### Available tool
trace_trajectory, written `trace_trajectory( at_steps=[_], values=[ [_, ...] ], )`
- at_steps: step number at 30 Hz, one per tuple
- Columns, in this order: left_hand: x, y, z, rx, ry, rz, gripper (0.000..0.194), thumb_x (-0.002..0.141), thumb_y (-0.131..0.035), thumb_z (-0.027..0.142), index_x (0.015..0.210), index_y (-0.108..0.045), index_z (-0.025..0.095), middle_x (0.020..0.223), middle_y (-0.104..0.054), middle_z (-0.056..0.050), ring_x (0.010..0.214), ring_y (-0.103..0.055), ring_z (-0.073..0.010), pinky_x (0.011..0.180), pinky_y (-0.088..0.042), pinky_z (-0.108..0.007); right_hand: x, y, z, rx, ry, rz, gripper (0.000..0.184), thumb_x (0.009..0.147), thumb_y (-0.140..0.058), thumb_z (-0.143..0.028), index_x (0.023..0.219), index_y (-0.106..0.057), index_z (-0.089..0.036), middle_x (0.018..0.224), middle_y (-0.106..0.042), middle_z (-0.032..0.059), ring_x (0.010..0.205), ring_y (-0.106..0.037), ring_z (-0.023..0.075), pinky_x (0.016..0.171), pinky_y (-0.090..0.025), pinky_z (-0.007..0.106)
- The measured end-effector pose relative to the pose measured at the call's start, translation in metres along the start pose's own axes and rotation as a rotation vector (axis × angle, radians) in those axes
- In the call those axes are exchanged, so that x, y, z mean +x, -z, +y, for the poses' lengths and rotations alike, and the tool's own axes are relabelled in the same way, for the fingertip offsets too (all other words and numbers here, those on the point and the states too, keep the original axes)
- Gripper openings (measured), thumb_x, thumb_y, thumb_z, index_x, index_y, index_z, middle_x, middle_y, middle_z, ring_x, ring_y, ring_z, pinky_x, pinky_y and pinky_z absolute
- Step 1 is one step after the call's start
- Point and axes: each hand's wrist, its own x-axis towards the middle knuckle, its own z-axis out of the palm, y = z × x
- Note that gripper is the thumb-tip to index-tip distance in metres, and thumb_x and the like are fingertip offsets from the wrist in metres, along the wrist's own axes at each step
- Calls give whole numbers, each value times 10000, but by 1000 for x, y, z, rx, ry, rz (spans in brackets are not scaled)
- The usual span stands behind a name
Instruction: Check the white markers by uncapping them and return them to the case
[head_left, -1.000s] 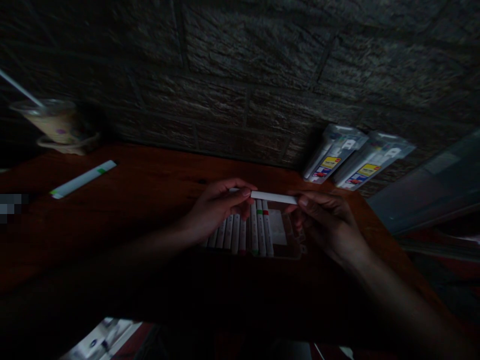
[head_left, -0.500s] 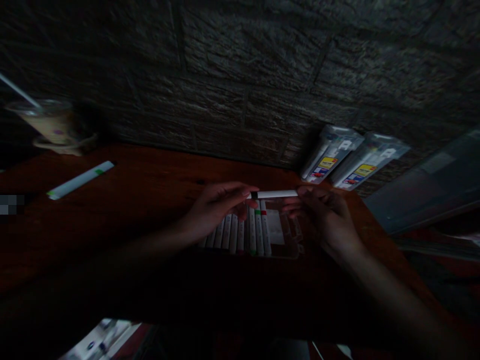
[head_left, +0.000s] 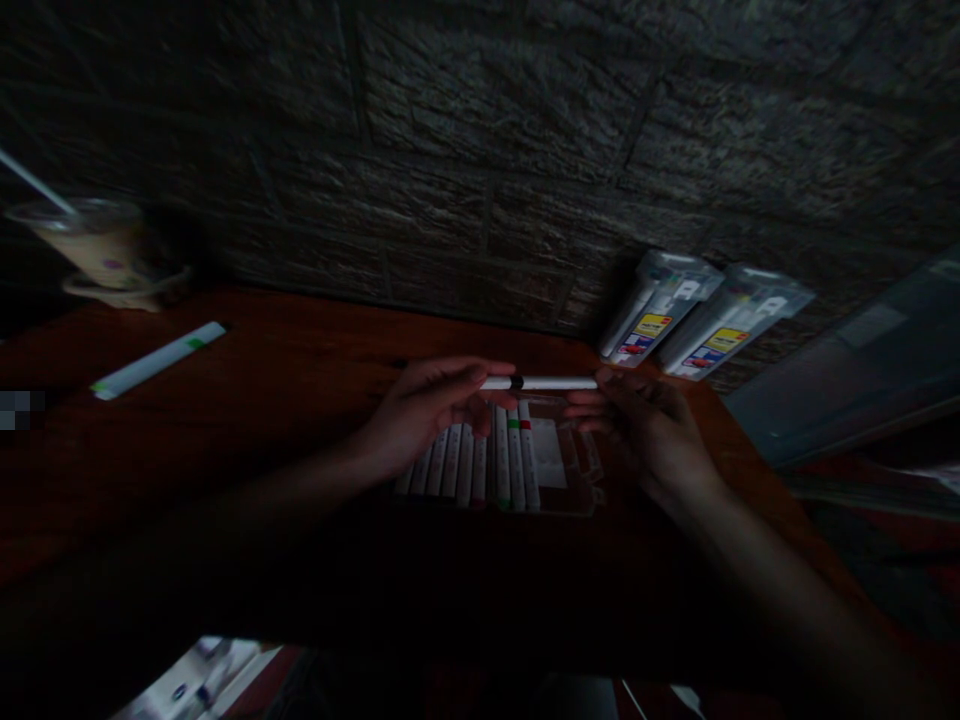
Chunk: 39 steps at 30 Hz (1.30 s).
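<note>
A white marker [head_left: 556, 383] with a dark band lies level between my two hands. My left hand [head_left: 431, 405] pinches its left end between thumb and fingers. At the other end, the fingertips of my right hand [head_left: 652, 420] are closed on the marker. Below the hands rests a clear plastic case [head_left: 581, 470] with a row of white markers [head_left: 465, 470] in it. Two of these show a green and a red band near the top. Part of the row is hidden behind my left hand.
A green-banded marker [head_left: 161, 362] lies on the wooden table [head_left: 315, 350] at the left. Behind it stands a plastic cup [head_left: 97, 245] with a straw in a carrier. Two clear marker cases [head_left: 660, 310] lean against the stone wall [head_left: 450, 150] at the right.
My left fingers have shifted slightly left along the marker, so more of its left end shows beyond the dark band. My right hand has stayed almost in place.
</note>
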Motion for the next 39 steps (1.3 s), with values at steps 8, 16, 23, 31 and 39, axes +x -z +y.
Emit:
trace_trajectory(
  at_steps=[8, 16, 23, 31, 39],
  values=[
    [-2, -3, 3, -24, -26, -41, 305, 918, -693, 282, 1170, -759, 124, 984, -796, -161, 644, -669, -148, 618, -518, -277, 1, 1, 1, 41, -22, 26, 362, 657, -927, -438, 714, -668, -192, 749, -803, 80, 729, -801, 250, 490, -631, 244],
    [-2, -4, 1, 15, -31, -6, 280, 928, -694, 270, 1154, -759, 120, 951, -803, -142, 618, -667, -128, 604, -524, -254, 0, 0, -1, 10, -3, 10, 350, 703, -897, -444, 728, -657, -190, 702, -786, 73, 683, -792, 237, 465, -610, 236],
    [1, -2, -2, 141, -26, 49, 266, 920, -697, 296, 1105, -765, 118, 903, -807, -118, 595, -658, -122, 597, -518, -245, -3, 1, 3, -47, 18, -47, 252, 756, -880, -363, 829, -745, -163, 757, -793, 67, 582, -740, 145, 548, -611, 213],
    [0, -7, 2, 390, -30, 65, 173, 903, -691, 245, 1034, -740, 143, 878, -781, -59, 602, -637, -104, 606, -518, -227, -8, -2, 3, -158, 60, -124, 220, 753, -881, -347, 829, -765, -176, 702, -757, 37, 581, -704, 140, 540, -586, 234],
    [-7, -8, -4, 512, -22, -4, 194, 887, -723, 311, 986, -709, 146, 845, -706, -26, 655, -646, -111, 598, -509, -205, -17, -7, 7, -353, 103, -203, 166, 783, -853, -325, 856, -785, -192, 650, -736, 2, 493, -631, 112, 475, -519, 214]
  ],
)
